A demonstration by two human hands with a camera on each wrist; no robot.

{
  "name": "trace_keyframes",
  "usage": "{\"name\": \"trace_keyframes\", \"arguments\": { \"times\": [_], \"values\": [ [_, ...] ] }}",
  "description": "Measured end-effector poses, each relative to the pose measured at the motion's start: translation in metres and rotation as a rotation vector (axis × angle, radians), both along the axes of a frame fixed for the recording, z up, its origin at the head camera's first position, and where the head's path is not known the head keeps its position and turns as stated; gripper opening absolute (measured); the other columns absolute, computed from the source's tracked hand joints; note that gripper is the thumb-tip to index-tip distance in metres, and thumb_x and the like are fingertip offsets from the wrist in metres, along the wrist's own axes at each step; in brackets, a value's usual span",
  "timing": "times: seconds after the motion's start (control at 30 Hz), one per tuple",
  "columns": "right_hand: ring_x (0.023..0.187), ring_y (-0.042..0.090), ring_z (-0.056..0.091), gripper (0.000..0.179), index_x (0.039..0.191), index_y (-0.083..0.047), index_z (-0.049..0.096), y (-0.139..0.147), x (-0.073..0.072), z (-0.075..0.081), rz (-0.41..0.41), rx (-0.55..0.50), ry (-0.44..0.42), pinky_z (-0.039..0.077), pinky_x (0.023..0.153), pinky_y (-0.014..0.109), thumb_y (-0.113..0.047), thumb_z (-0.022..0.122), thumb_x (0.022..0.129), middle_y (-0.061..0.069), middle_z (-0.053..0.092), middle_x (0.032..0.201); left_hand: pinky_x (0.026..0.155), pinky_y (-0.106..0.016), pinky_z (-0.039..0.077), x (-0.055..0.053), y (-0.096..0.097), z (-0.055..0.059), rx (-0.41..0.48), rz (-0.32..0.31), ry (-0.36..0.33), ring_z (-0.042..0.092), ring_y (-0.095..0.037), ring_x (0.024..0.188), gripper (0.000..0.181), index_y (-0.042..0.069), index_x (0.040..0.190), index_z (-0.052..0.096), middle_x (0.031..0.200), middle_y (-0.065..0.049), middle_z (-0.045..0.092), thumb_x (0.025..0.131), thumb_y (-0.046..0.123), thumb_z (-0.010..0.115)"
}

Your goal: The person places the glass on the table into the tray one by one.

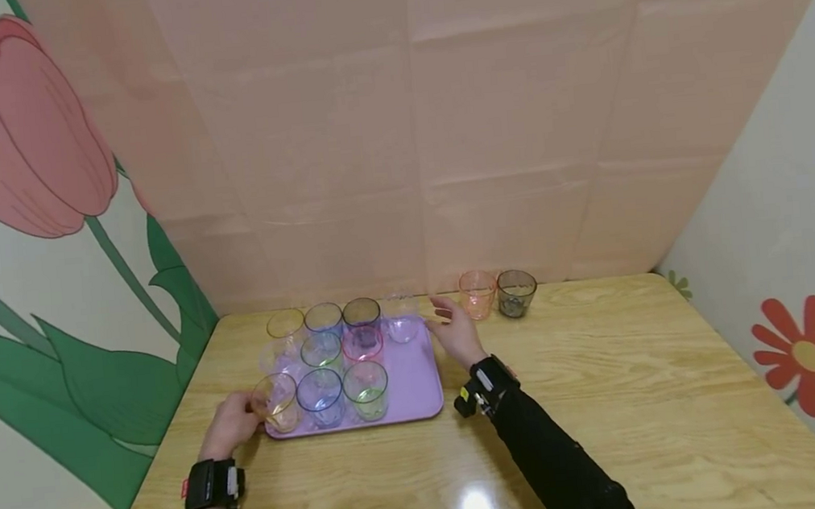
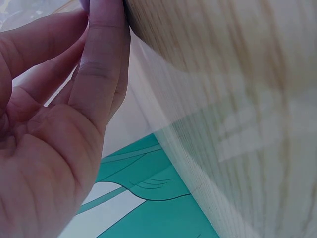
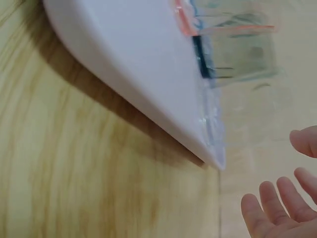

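A purple tray (image 1: 416,399) lies on the wooden table, bearing several clear tinted glasses in rows. My left hand (image 1: 231,423) is at its front left corner, beside an amber glass (image 1: 275,403). In the left wrist view, the thumb and fingers (image 2: 96,64) come together at a purple edge, pinching the tray; their tips are partly cut off. Near the tray's back right corner, my right hand (image 1: 456,335) holds nothing, its fingers apart. A colourless glass (image 1: 403,328) stands just left of it. The right wrist view shows spread fingertips (image 3: 270,193) beyond the tray corner.
An orange glass (image 1: 478,295) and a smoky grey glass (image 1: 516,293) stand side by side at the table's back edge, right of the tray. Behind the table hangs a pinkish sheet (image 1: 411,125). Painted walls flank both sides. Bare wood (image 1: 645,395) spreads to the right.
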State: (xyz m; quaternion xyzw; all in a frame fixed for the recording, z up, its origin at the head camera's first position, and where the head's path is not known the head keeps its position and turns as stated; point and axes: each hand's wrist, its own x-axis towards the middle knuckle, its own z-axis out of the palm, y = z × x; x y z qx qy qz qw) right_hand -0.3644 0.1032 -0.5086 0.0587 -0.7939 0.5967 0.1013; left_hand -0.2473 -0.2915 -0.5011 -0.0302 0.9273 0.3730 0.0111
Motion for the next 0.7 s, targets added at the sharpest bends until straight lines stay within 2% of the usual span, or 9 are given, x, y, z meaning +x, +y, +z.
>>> {"name": "trace_keyframes", "arguments": {
  "times": [0.2, 0.43, 0.7],
  "values": [
    [0.125, 0.043, 0.055, 0.043, 0.132, 0.006, 0.059, 0.015, 0.001, 0.002, -0.057, -0.023, 0.056, 0.047, 0.103, 0.052, 0.002, 0.069, 0.09, 0.026, 0.057, 0.136, 0.066, -0.03, 0.051, -0.001, 0.0, -0.001, 0.03, 0.003, 0.007, 0.059, -0.023, 0.079, 0.012, -0.001, 0.077, 0.064, 0.089, -0.012, 0.064, 0.084, -0.008, 0.058],
    [0.123, 0.042, 0.055, 0.045, 0.135, 0.006, 0.057, 0.031, 0.0, 0.007, -0.125, -0.02, 0.115, 0.045, 0.103, 0.054, 0.001, 0.068, 0.091, 0.028, 0.058, 0.132, 0.066, -0.031, 0.05, -0.001, 0.001, -0.003, 0.023, 0.002, 0.009, 0.058, -0.022, 0.077, 0.013, 0.001, 0.075, 0.063, 0.085, -0.01, 0.063, 0.084, -0.007, 0.058],
    [0.117, 0.042, 0.059, 0.037, 0.124, 0.009, 0.063, 0.048, -0.005, 0.009, -0.202, -0.055, 0.227, 0.049, 0.099, 0.053, 0.006, 0.066, 0.087, 0.028, 0.064, 0.123, 0.066, -0.03, 0.051, -0.001, 0.001, -0.003, 0.035, 0.006, -0.001, 0.059, -0.022, 0.077, 0.015, 0.001, 0.073, 0.061, 0.085, -0.009, 0.062, 0.084, -0.008, 0.057]
  ]
}}
